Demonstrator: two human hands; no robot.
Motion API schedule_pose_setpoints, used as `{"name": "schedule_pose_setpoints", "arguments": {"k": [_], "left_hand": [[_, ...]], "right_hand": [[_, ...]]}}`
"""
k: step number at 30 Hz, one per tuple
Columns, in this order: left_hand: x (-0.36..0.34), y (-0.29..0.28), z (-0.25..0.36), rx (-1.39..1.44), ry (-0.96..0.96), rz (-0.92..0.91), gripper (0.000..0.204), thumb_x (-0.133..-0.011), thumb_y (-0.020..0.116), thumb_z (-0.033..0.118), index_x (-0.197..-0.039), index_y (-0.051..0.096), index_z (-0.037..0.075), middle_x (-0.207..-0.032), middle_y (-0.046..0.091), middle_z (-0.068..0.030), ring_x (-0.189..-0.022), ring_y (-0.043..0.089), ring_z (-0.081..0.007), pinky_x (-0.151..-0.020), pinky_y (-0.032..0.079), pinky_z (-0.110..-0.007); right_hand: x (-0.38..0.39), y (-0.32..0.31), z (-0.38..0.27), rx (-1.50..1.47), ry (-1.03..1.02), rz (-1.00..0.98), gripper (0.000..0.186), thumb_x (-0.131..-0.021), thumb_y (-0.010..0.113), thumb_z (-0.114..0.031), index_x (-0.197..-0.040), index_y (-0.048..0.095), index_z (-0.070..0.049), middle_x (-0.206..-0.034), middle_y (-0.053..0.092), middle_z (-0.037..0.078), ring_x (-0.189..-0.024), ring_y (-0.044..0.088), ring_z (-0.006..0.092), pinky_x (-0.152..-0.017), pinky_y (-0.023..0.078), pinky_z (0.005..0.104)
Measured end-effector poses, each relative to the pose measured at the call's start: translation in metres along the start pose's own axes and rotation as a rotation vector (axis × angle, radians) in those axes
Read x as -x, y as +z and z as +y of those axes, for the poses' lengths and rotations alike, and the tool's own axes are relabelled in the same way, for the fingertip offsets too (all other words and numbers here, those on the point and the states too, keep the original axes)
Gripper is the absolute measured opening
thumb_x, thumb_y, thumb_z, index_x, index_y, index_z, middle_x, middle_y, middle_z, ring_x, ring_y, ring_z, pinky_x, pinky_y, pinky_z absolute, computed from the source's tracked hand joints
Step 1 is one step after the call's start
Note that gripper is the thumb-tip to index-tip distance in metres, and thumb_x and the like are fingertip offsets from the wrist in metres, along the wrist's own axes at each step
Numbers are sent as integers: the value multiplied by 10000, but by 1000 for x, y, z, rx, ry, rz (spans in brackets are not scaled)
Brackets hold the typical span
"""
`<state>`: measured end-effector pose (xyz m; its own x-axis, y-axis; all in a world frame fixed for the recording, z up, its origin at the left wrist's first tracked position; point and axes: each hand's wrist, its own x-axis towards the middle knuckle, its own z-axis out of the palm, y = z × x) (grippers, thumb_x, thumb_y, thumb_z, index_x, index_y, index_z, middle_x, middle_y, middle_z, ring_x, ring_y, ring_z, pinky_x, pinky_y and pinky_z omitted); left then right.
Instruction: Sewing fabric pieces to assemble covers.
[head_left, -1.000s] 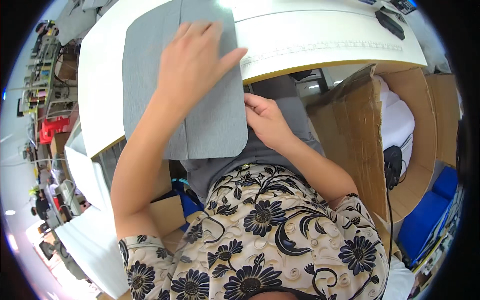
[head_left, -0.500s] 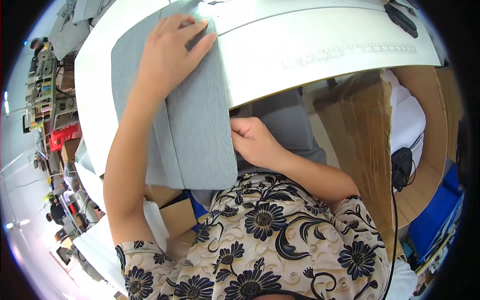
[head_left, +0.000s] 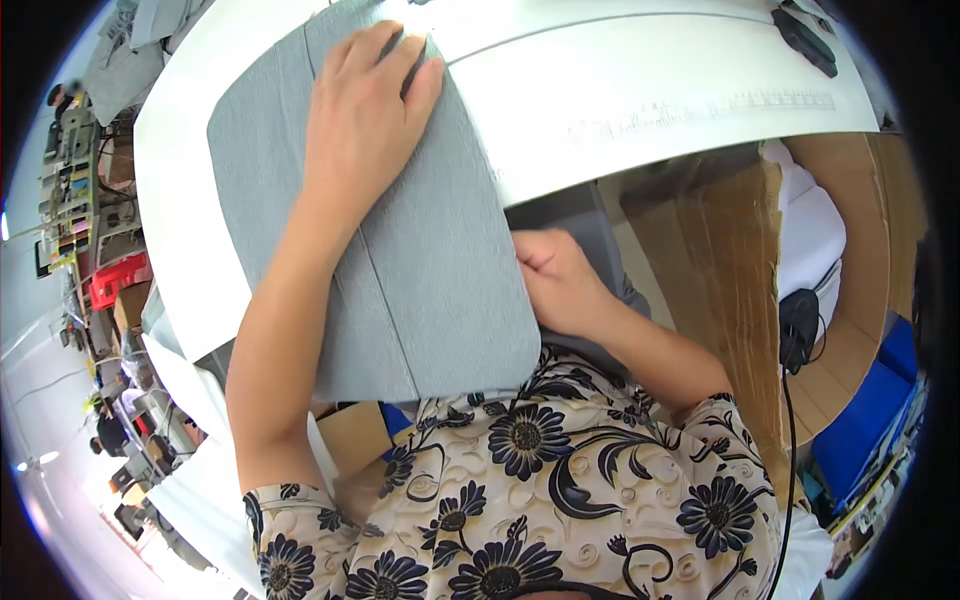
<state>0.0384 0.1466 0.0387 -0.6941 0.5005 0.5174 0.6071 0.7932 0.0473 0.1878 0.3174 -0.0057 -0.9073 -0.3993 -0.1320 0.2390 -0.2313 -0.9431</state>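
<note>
A long grey fabric piece with rounded corners and lengthwise seams lies over the white table, and its near end hangs past the edge toward my body. My left hand rests on its far part, palm down, fingers a little spread and bent near the needle-side edge at the top. Below the table edge, my right hand is closed on the fabric's right edge; its fingertips are partly hidden behind the cloth.
The white table has a printed ruler scale and a black handheld object at the far right. A large cardboard box holding white material stands at right, with a black corded device on its rim. Blue sheets lie beyond.
The grey fabric has shifted right and toward me, turning slightly, so more of its left panel shows. My right hand has moved right with its edge; my left hand has shifted slightly right.
</note>
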Motion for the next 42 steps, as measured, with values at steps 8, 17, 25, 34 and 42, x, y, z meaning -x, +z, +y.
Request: {"name": "schedule_pose_setpoints", "arguments": {"k": [8,17,25,34,42], "left_hand": [[25,-47,15,242,155,-430,581,-819,777,387,-1291,655,71,-1372,608,-146,-1329,528,-338,-1162,344,-482],[106,-93,65,375,110,-448,521,-711,767,63,-1225,685,32,-1253,683,-112,-1251,613,-290,-1116,399,-529],[111,-94,69,308,104,-385,478,-721,759,70,-1195,709,45,-1251,686,-96,-1253,609,-284,-1092,415,-517],[117,-96,65,188,211,-371,464,-693,739,42,-1156,723,58,-1227,692,-79,-1206,631,-265,-977,485,-462],[111,-91,70,178,279,-292,431,-655,753,59,-1084,721,46,-1123,672,-61,-1009,646,-245,-851,515,-416]], "right_hand": [[9,0,15,-114,-50,66,253,-1020,540,-143,-1071,701,44,-821,703,27,-736,587,42,-673,502,240],[14,0,23,-309,81,17,226,-1001,581,-133,-1064,709,43,-884,716,59,-751,672,114,-699,551,251],[13,3,24,-296,30,-28,183,-977,604,-110,-1018,699,41,-891,723,85,-803,721,153,-701,555,252],[14,-1,25,-246,48,-14,164,-987,596,-93,-1011,677,48,-880,729,105,-794,724,167,-707,558,255],[13,0,20,-259,72,11,155,-973,603,-99,-946,676,35,-807,719,95,-737,713,145,-656,551,238]]}}
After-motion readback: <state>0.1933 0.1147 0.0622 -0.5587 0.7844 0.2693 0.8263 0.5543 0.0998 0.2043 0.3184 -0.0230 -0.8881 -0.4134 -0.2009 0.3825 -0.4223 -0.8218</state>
